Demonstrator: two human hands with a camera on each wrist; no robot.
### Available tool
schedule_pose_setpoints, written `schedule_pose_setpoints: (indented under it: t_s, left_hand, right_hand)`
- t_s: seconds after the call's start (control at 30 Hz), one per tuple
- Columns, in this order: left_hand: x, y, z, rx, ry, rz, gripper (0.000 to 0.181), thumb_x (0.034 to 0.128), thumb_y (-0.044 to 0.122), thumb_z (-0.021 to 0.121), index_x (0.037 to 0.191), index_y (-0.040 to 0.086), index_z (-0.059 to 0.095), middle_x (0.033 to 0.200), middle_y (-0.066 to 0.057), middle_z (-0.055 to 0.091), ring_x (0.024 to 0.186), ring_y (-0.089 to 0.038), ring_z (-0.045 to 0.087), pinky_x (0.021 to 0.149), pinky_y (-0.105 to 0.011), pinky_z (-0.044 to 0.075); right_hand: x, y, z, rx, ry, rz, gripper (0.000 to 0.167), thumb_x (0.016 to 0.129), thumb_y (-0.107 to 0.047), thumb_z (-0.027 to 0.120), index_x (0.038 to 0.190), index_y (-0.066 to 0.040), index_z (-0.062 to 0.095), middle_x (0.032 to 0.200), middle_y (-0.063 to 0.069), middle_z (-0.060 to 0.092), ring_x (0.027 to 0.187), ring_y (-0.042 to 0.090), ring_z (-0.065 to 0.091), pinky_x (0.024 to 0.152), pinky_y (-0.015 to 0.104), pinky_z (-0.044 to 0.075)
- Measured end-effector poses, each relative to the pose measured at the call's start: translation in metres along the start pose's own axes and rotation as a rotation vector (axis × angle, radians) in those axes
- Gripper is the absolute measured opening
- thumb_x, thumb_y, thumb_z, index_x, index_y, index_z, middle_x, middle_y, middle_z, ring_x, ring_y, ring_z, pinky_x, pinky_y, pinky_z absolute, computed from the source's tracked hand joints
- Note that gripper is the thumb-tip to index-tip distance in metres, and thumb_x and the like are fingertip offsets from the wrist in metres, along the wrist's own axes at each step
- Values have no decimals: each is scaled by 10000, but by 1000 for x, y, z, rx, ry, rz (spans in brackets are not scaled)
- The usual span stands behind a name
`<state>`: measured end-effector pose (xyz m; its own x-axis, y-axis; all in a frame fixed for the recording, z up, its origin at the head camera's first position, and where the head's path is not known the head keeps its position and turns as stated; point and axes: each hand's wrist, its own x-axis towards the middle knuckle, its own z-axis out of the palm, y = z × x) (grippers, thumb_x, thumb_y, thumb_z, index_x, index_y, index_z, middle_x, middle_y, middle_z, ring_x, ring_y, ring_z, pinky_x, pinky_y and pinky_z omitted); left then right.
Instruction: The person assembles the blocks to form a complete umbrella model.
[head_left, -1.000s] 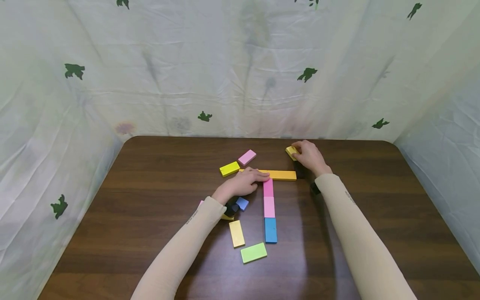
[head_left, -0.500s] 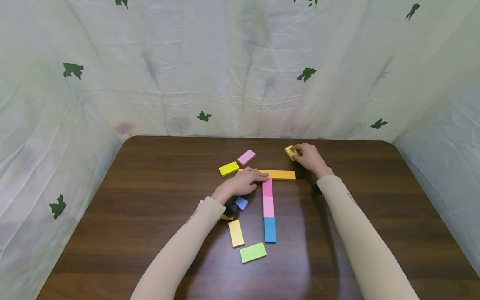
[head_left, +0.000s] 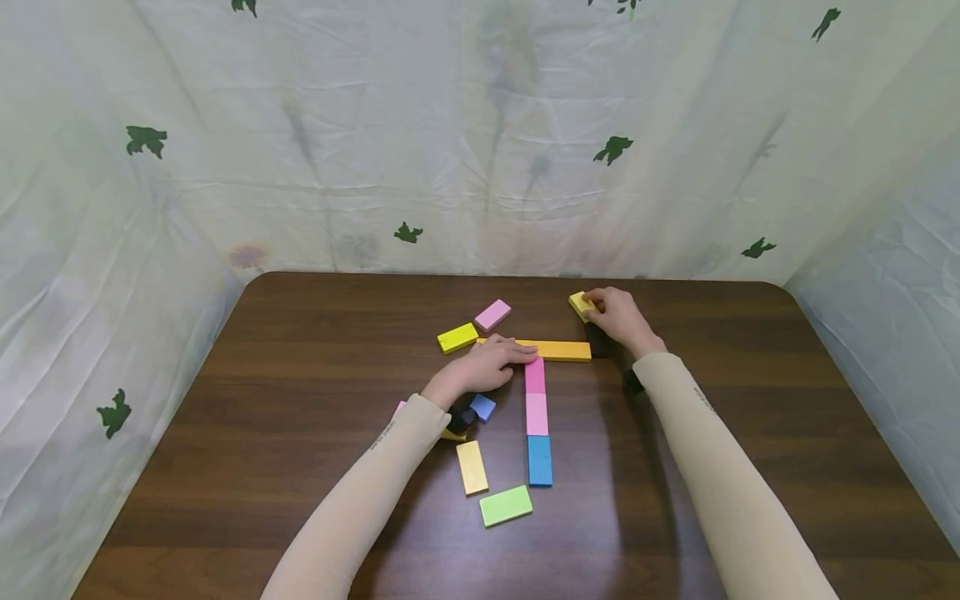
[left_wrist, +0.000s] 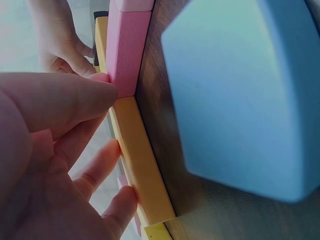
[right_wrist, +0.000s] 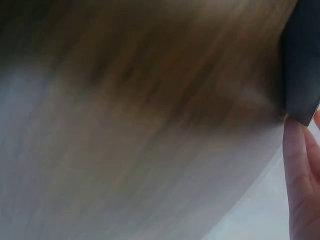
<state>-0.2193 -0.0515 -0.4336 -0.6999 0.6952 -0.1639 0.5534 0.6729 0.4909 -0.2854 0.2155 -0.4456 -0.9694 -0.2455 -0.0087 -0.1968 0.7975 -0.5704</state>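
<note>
The left hand (head_left: 483, 367) rests on the orange row (head_left: 562, 351), its fingers fairly straight, beside the upper end of the pink pieces (head_left: 536, 375). Seen from the left wrist, that hand (left_wrist: 55, 150) touches the side of an orange block (left_wrist: 142, 165) and reaches the pink block (left_wrist: 129, 55). At the table's back, the right hand (head_left: 621, 318) pinches a pale yellow block (head_left: 580, 305). A dark shape (head_left: 597, 340) lies under this hand, partly hidden. In the right wrist view, fingers (right_wrist: 298, 165) meet a dark surface (right_wrist: 302, 75).
Pink (head_left: 492, 315) and bright yellow (head_left: 457, 337) blocks lie behind the left hand. A blue block (head_left: 540, 460) ends the vertical line. Nearer are a small blue piece (head_left: 483, 407), a pale yellow block (head_left: 472, 467) and a green one (head_left: 506, 506). The brown table (head_left: 300, 375) meets a curtain behind.
The right hand and the pale yellow block have shifted very slightly, now a touch further left. The left hand stays in place on the orange row.
</note>
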Motion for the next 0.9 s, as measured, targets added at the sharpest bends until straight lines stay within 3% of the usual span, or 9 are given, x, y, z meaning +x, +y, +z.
schedule_pose_setpoints:
  t_s: [0.43,0.67,0.9]
  left_hand:
    - [0,-1,1,10,4,9,470,944,37,511,1398,157,509,1416,6,484,1355,-269,339,1048,-522,276]
    - [1,-1,1,15,4,16,470,943,36,509,1399,147,508,1420,-2,482,1361,-275,333,1045,-542,265]
    - [1,-3,1,11,9,20,470,941,33,507,1398,140,509,1416,-4,486,1356,-280,339,1036,-545,271]
  right_hand:
    - [-3,-1,-1,-7,6,7,354,940,-102,608,1259,48,579,1181,243,559,1038,344,569,884,455,470]
    - [-11,1,-7,-18,40,-62,292,962,-42,536,1234,38,605,1133,215,568,988,338,569,858,467,469]
    - [-20,3,-8,-64,2,-146,294,933,9,538,1214,35,623,1249,224,551,1155,392,498,976,523,381]
